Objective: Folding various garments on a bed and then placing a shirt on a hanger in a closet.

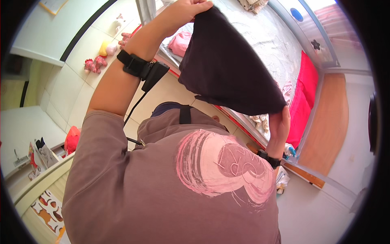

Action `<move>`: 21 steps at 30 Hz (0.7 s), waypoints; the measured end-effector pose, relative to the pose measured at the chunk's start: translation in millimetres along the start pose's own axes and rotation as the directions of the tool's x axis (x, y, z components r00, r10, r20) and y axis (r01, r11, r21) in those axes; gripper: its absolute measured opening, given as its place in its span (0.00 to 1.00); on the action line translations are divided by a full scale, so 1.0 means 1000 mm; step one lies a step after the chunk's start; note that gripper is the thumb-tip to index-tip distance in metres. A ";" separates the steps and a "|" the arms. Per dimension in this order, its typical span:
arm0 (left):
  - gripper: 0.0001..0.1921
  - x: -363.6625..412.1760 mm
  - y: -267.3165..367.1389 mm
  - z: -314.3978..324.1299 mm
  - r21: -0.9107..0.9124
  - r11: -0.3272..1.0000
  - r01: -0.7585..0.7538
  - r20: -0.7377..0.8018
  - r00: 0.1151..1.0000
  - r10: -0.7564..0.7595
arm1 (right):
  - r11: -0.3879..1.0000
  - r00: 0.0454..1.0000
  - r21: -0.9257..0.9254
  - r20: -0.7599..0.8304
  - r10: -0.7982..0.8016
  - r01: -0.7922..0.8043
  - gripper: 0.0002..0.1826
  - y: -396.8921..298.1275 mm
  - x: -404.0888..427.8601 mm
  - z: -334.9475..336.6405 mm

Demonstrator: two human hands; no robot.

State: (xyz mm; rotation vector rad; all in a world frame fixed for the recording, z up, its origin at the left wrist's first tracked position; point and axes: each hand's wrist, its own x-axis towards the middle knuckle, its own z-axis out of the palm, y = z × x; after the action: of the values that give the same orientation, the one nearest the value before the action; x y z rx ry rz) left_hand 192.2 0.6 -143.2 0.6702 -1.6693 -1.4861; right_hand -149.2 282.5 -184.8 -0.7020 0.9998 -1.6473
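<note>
A black cloth garment (pixel 228 64) hangs stretched between my two hands, above the side of a bed. My left hand (pixel 198 8) pinches its upper corner, with the thumb on top. At the lower right corner, my right hand (pixel 279 122) grips the fabric, its thumb pointing up and the other fingers partly hidden. The garment looks folded over, and its exact kind is unclear. Below and behind it lies the bed's white patterned sheet (pixel 262 33). A pink folded cloth (pixel 180 43) rests on the bed just left of the garment.
Bright red fabric (pixel 300 103) covers the bed's right end. Several plush toys (pixel 97 64) lie on the tiled floor (pixel 71 82) at left. A black strapped device (pixel 146 71) with a cable sits on my left forearm. A wooden panel (pixel 327 119) stands at right.
</note>
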 end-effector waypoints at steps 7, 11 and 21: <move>0.14 0.007 -0.017 0.007 -0.085 0.993 0.077 -0.025 0.997 -0.079 | 0.994 0.998 -0.104 -0.049 -0.029 0.024 0.13 -0.035 -0.004 0.017; 0.16 0.018 0.006 0.014 -0.268 0.954 0.132 0.091 0.990 -0.111 | 0.972 0.980 -0.138 0.078 -0.182 0.192 0.14 -0.062 -0.010 0.034; 0.06 -0.015 -0.048 0.030 -0.271 0.866 0.420 0.197 0.905 -0.378 | 0.995 0.953 -0.068 -0.288 -0.089 0.072 0.04 -0.045 -0.020 0.008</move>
State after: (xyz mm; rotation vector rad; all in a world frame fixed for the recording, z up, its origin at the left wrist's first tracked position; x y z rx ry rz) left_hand 169.9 21.1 -193.4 0.7860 -1.4001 -2.0821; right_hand -157.4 304.7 -141.2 -0.5522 1.2452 -1.8361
